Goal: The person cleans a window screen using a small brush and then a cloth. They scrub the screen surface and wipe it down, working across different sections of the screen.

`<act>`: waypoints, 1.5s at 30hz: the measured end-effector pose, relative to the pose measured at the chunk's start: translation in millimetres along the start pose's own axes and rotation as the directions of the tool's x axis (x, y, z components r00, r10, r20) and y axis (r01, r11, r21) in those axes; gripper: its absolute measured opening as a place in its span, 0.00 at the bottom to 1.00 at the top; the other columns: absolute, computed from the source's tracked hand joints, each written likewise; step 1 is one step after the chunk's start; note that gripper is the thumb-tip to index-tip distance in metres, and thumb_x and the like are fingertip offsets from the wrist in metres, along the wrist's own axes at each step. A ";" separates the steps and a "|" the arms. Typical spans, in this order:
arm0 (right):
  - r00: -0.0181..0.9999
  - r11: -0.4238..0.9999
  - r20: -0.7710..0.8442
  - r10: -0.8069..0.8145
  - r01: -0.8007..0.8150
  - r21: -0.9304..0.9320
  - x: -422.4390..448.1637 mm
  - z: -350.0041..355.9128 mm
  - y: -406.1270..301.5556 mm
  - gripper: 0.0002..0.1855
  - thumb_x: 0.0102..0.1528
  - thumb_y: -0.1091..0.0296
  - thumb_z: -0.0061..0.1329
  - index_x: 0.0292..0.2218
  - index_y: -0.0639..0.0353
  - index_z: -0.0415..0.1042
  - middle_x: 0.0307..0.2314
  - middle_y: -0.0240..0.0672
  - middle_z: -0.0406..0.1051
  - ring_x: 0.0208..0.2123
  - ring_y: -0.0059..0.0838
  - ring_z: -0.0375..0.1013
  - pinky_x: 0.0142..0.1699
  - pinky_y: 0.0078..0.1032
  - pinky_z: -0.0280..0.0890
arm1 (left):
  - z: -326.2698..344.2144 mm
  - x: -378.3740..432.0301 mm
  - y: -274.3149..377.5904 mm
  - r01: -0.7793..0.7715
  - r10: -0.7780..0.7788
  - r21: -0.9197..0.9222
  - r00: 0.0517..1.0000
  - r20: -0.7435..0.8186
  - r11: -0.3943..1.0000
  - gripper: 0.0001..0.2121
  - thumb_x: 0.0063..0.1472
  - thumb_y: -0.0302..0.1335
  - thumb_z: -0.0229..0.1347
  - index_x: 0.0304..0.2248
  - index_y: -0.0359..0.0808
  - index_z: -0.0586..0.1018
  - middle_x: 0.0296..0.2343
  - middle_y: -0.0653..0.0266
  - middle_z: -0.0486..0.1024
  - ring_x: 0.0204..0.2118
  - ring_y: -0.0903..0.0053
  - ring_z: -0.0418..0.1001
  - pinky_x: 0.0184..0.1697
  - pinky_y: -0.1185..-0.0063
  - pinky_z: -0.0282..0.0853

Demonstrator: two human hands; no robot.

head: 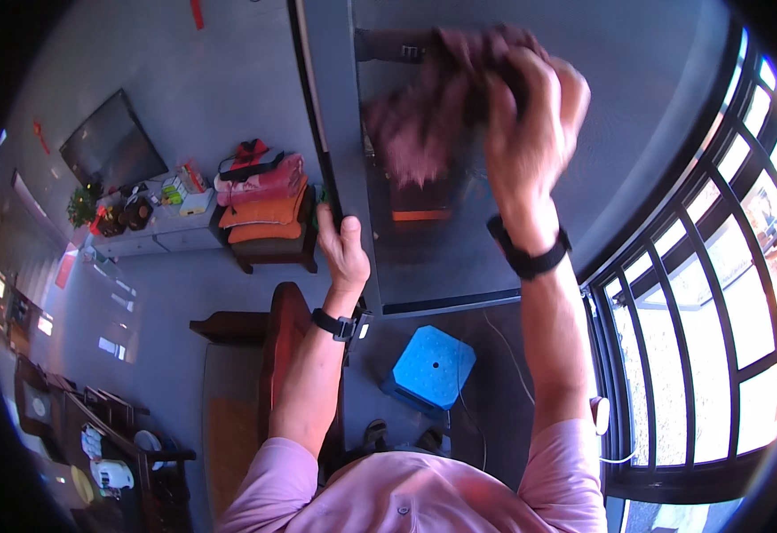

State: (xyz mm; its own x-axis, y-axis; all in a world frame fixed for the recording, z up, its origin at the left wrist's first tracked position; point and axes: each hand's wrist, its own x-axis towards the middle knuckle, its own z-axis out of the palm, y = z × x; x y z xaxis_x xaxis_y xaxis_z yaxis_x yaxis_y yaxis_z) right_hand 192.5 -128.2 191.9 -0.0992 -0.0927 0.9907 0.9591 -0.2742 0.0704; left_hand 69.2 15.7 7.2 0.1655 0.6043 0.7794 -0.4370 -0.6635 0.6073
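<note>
My right hand (535, 126) is raised with a dark reddish-brown cloth (428, 113) in its fingers, blurred by motion. The cloth lies against or close to a tall glass or mesh panel (442, 266) in a grey frame. On the panel's left, my left hand (344, 250) grips the edge of the door or panel frame (342, 133), its thumb on the near side. Black bands circle both wrists. Whether the right fingertips touch the panel cannot be told.
A blue plastic stool (435, 366) stands on the floor below, with a thin cable (508, 346) beside it. A barred window (688, 333) is at right. At left are a wooden bench (282, 353), a chair with orange cushions (265, 210), a low cabinet (182, 236) and a television (114, 140).
</note>
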 end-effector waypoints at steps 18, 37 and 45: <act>0.969 0.993 0.232 0.086 -0.103 0.060 -91.4 0.3 -5.7 0.16 0.44 0.80 0.50 0.38 0.62 0.70 0.33 0.45 0.67 0.33 0.47 0.71 0.34 0.37 0.70 | -3.7 0.7 -9.5 0.056 -0.056 0.018 0.998 -0.035 0.998 0.28 0.66 0.55 0.43 0.38 0.31 0.67 0.27 0.63 0.69 0.29 0.76 0.67 0.33 0.77 0.64; 0.672 0.922 0.677 0.300 -0.386 -0.024 -242.3 -76.1 -33.0 0.15 0.43 0.78 0.57 0.34 0.58 0.70 0.33 0.39 0.71 0.35 0.46 0.70 0.44 0.35 0.68 | 1.8 7.7 -13.0 0.023 -0.020 0.034 0.997 -0.074 0.999 0.22 0.67 0.46 0.45 0.35 0.29 0.68 0.27 0.56 0.66 0.29 0.67 0.66 0.34 0.71 0.62; 0.827 0.836 0.150 0.542 -0.549 0.006 -84.4 -33.4 23.0 0.22 0.54 0.73 0.51 0.50 0.63 0.64 0.47 0.52 0.60 0.51 0.51 0.63 0.56 0.41 0.59 | 1.1 1.3 -13.5 0.018 -0.016 0.021 0.997 -0.082 1.000 0.25 0.67 0.49 0.44 0.36 0.30 0.68 0.27 0.57 0.67 0.31 0.66 0.66 0.36 0.71 0.62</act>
State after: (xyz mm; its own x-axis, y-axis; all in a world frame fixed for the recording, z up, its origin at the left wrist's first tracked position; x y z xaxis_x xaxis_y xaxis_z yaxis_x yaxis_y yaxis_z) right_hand 214.0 -158.6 106.0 0.4779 -0.0821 0.8746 0.8574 -0.1728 -0.4848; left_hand 76.3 25.0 0.2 0.0997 0.6487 0.7545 -0.4155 -0.6619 0.6239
